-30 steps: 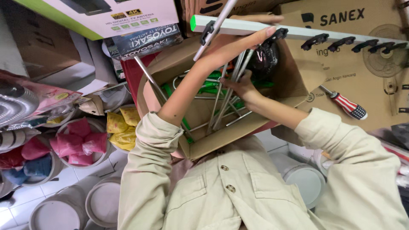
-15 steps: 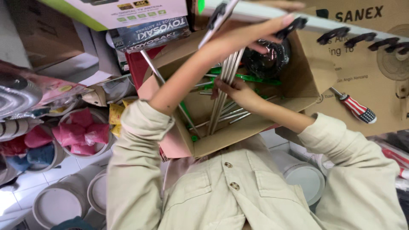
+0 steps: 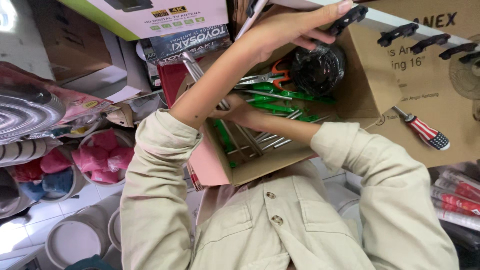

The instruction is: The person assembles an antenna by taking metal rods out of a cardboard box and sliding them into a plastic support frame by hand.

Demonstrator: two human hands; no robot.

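Metal rods [image 3: 252,140] in cardboard box [image 3: 367,90] (under both hands)

A red-and-white striped screwdriver [image 3: 424,131] lies on a large brown carton [image 3: 440,90] at right, beneath a row of black clips [image 3: 411,36] on a white bar. A white and green box [image 3: 150,15] sits at top, with a dark printed packet [image 3: 192,42] just below it. At left, a shiny ribbed metal dish [image 3: 25,115] rests near tubs holding pink bags [image 3: 102,155], with blue ones [image 3: 50,182] beside them. White round lids [image 3: 75,242] stand on the pale tiled floor [image 3: 30,220]. Red-and-white wrapped rolls [image 3: 457,197] are stacked at the right edge.
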